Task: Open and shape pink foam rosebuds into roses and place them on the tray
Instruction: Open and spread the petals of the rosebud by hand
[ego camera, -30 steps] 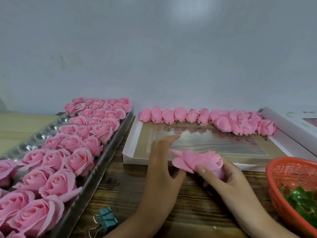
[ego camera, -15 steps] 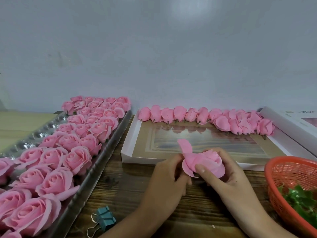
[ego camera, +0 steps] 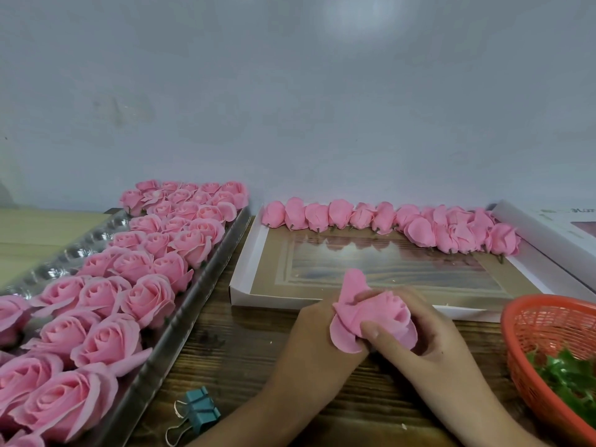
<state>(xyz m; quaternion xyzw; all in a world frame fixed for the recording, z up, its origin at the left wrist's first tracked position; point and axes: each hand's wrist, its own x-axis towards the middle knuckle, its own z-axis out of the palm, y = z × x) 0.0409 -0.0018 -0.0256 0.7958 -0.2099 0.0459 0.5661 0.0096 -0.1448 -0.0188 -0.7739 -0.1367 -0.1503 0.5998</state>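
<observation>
Both hands hold one pink foam rose [ego camera: 377, 317] above the wooden table, in front of the white box. My right hand [ego camera: 429, 337] cups it from the right, thumb pressed on its front. My left hand [ego camera: 316, 337] grips its left side, where two outer petals are peeled outward, one pointing up. A row of closed pink rosebuds [ego camera: 387, 224] lies along the far edge of the white box [ego camera: 238, 285]. On the left, the clear plastic tray [ego camera: 180, 321] holds several rows of opened pink roses [ego camera: 145, 275].
An orange mesh basket [ego camera: 529, 321] with green leaves [ego camera: 567, 375] stands at the right edge. A teal binder clip [ego camera: 200, 411] lies on the table near the tray's near corner. A white box lid [ego camera: 548, 233] leans at the far right. A grey wall rises behind.
My left hand drew back from the rose's top to its left side and closed on it. The outer petals went from lying flat to the left to standing peeled open, one upright.
</observation>
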